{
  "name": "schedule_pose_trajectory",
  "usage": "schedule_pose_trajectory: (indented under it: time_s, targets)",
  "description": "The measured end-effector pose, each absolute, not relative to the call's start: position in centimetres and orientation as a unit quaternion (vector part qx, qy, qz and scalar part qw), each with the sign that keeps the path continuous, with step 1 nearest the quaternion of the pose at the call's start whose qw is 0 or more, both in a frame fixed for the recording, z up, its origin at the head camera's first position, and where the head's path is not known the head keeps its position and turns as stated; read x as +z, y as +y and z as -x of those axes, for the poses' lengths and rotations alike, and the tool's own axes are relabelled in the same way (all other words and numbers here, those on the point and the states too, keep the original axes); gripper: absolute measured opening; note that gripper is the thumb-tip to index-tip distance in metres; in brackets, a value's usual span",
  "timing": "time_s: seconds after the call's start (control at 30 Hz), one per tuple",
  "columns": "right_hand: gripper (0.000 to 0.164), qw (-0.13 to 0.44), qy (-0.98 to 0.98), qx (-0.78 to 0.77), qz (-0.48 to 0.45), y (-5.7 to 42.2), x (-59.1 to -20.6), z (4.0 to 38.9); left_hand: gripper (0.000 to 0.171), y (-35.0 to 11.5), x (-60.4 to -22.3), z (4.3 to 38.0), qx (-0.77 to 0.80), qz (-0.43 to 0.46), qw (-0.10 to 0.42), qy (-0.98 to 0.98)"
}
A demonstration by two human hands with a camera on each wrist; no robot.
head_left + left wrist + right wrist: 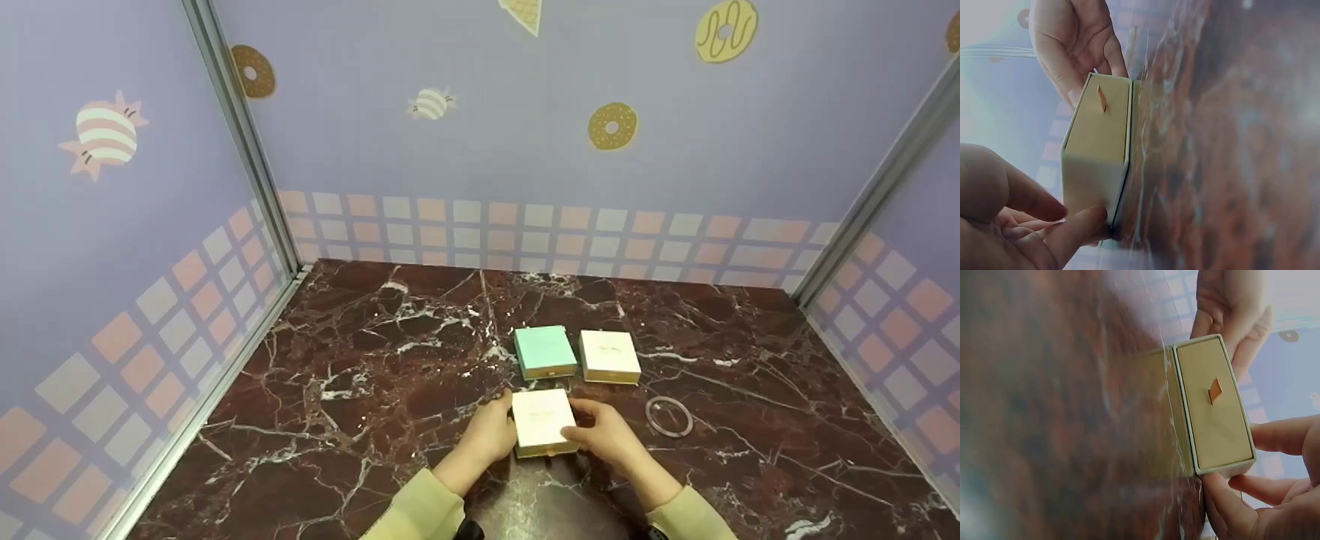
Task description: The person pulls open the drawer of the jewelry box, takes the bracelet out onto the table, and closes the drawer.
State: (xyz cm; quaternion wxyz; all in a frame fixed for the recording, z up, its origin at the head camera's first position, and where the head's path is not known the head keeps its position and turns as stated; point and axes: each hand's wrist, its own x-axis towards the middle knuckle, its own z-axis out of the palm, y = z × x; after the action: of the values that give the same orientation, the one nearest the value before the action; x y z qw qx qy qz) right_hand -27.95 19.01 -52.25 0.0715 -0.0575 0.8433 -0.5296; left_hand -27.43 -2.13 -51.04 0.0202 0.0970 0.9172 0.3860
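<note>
A small white drawer box (541,415) sits on the marble-patterned tabletop near its front, between my two hands. Its tan drawer front (1213,422) carries a short orange-brown pull tab (1102,98) and faces me, closed flush with the sleeve. My left hand (491,431) holds the box's left side, fingertips against the wall. On the other side my right hand (606,431) grips it, thumb on the lid's right edge and fingers along the side. Just behind stand a mint-green box (544,349) and a second white box (609,352), side by side.
A pale pink bangle-like ring (649,416) lies right of my right hand. Purple panels with sweets and tile patterns (450,150) enclose the table (360,450) at the back and both sides, joined by metal posts (247,142).
</note>
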Motion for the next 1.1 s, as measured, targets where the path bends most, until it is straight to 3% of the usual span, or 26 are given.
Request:
schedule_pose_trajectory:
  time_s: [0.37, 0.7, 1.1]
  targets:
    - [0.066, 0.065, 0.849, -0.523, 0.039, 18.3, -51.9, 27.3, 0.079, -2.1, -50.9, 27.2, 0.423, -0.11, 0.066, 0.897]
    - [0.053, 0.029, 0.868, -0.494, 0.04, 17.9, -51.8, 26.8, 0.074, -2.3, -50.9, 27.2, 0.429, -0.106, 0.061, 0.895]
    - [0.056, 0.008, 0.879, -0.474, 0.051, 17.7, -51.8, 26.7, 0.072, -2.1, -51.2, 26.9, 0.421, -0.101, 0.044, 0.9]
